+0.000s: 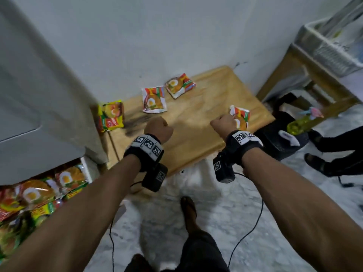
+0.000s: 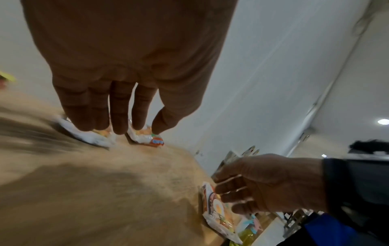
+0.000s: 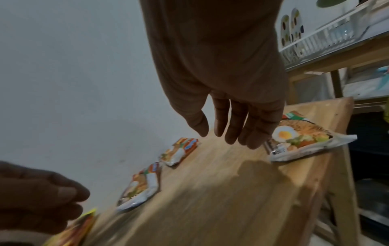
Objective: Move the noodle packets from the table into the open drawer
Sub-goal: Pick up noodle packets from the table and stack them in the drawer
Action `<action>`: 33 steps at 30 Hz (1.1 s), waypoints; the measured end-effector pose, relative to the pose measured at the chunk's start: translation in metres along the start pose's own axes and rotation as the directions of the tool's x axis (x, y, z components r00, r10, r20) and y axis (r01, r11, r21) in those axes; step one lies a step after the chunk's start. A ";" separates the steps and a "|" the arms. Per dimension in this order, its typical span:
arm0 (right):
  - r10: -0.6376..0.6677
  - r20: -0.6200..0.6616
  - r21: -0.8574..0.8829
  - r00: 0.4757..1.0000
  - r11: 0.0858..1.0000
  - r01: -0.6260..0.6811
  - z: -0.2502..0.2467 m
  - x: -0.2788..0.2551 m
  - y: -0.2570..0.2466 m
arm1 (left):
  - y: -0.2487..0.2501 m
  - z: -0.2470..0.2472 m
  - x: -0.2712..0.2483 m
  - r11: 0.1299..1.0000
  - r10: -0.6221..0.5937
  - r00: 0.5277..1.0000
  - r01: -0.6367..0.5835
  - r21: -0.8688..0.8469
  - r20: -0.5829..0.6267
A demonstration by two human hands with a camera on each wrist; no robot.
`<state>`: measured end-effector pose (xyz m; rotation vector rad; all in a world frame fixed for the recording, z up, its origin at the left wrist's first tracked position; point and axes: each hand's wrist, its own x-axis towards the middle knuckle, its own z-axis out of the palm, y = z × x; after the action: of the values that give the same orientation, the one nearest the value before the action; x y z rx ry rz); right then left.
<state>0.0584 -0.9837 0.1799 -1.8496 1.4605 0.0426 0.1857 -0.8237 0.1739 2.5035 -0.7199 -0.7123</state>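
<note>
Four noodle packets lie on the wooden table (image 1: pixel 196 138): a yellow packet (image 1: pixel 111 116) at the left edge, two white-and-red packets (image 1: pixel 154 100) (image 1: pixel 179 85) near the wall, and an egg-picture packet (image 1: pixel 240 116) at the right. My right hand (image 1: pixel 224 122) hovers at this packet's left edge, and its fingers (image 3: pixel 231 136) hang straight beside the packet (image 3: pixel 305 139) without gripping it. Over the table's middle, my left hand (image 1: pixel 158 127) holds nothing, its fingers (image 2: pixel 120 123) hanging relaxed. The open drawer (image 1: pixel 86 169) at lower left holds several packets.
A grey cabinet (image 1: pixel 29 95) stands over the drawer at the left. Right of the table are a black stool (image 1: pixel 279 134), a yellow bottle (image 1: pixel 300 124), a wooden shelf with a dish rack (image 1: pixel 330 54) and another person's legs (image 1: pixel 334 154). Cables hang from my wrists.
</note>
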 end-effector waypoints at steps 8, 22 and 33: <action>0.250 -0.189 -0.058 0.950 0.963 -0.265 -0.010 0.126 0.032 | 0.079 0.045 0.146 0.993 -0.031 0.999 0.030 0.113 0.007; 0.309 -0.239 -0.018 0.921 0.947 -0.322 -0.006 0.199 0.041 | 0.081 0.055 0.268 0.937 -0.126 0.987 0.152 0.313 -0.102; 0.326 -0.168 0.037 0.930 0.945 -0.324 -0.016 0.202 0.044 | 0.097 0.056 0.252 0.954 -0.291 0.953 0.296 0.057 -0.087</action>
<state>0.0838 -1.1603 0.0748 -1.6177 1.8747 0.0383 0.3027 -1.0598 0.0934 2.7176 -0.3520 -0.6947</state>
